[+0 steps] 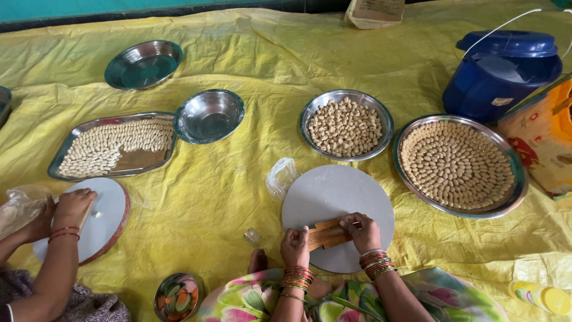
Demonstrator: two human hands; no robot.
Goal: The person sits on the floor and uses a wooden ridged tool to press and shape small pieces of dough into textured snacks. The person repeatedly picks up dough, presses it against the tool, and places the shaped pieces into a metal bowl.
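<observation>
Yellow sheet [238,197], ridged wooden board [326,235]

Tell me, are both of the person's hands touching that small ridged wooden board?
Touching. The head view shows the left hand gripping the near end of the wooden board and the right hand pressing its fingers onto the far end.

Between the fingers [350,223] lies a ridged wooden press [326,235] on a smooth matt board [337,194]; beyond them, shiny metal trays [517,179] sit on glossy, crinkled yellow plastic sheeting [220,197].
</observation>
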